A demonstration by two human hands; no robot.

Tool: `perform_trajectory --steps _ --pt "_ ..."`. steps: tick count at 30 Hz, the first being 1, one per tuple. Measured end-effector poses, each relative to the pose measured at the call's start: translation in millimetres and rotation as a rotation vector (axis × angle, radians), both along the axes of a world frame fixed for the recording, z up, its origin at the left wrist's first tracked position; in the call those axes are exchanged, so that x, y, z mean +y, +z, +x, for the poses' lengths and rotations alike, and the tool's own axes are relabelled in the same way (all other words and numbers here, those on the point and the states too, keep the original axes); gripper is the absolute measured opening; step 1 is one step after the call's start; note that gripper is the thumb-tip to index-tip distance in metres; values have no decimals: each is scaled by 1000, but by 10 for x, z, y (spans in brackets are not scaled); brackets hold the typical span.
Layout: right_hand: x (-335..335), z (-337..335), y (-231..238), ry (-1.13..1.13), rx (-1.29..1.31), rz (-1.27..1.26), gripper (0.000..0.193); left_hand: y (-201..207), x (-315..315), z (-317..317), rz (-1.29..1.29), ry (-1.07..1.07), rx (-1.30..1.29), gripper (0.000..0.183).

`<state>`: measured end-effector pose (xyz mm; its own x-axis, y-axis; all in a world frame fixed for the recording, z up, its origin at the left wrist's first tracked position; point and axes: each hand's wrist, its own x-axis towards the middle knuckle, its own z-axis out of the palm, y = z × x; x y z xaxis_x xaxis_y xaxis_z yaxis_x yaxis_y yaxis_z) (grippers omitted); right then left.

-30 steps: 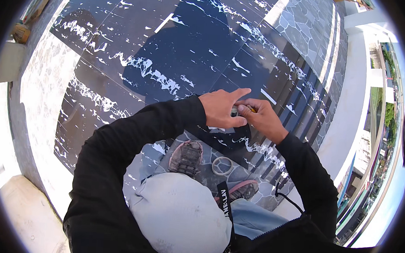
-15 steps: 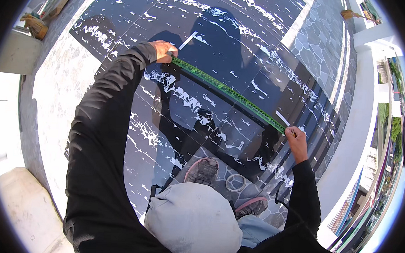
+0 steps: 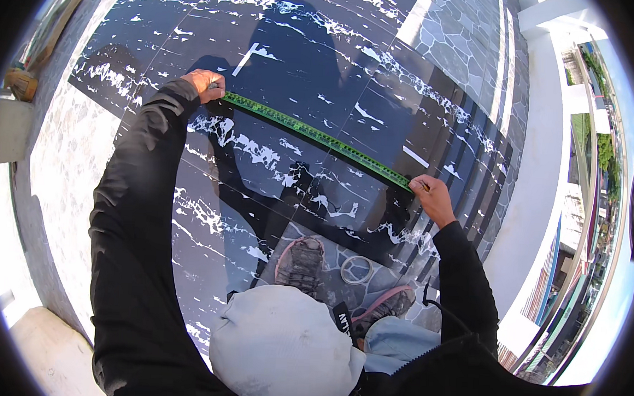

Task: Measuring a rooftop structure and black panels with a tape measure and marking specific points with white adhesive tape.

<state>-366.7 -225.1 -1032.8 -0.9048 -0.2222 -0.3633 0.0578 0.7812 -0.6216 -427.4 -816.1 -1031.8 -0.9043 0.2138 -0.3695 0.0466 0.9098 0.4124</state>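
Note:
A green tape measure blade is stretched slantwise across black, white-veined floor tiles, casting a dark shadow on them. My left hand is closed on its far left end. At the nearer right end, my right hand pinches the blade between thumb and fingers. Two short white strips lie on the tiles: one strip just beyond my left hand, another strip just beyond my right. Whether the blade touches the tiles is hard to see.
A pale ring like a roll of tape lies on grey stone-patterned paving between my two shoes. Darker narrow bands edge the tiles on the right. Past them runs a white ledge. A yellowish bag sits far left.
The whole view has shifted, so everything sits farther left in the picture. Both hands and the blade have come slightly nearer to me, away from the white strips.

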Motion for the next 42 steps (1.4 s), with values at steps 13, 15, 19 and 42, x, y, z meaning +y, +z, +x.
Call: perform_trajectory --steps 13,15,19,42 --pt "-68 96 -274 109 -24 -69 22 -155 -189 127 -50 22 23 19" --pt "-86 115 -264 88 -48 -77 20 -75 -111 174 -80 19 77 17" --pt "-35 157 -22 120 -154 -103 19 134 446 450 21 -9 -138 18" --pt "2028 314 631 -469 -210 -22 54 -506 3130 2812 1859 473 -1525 22"
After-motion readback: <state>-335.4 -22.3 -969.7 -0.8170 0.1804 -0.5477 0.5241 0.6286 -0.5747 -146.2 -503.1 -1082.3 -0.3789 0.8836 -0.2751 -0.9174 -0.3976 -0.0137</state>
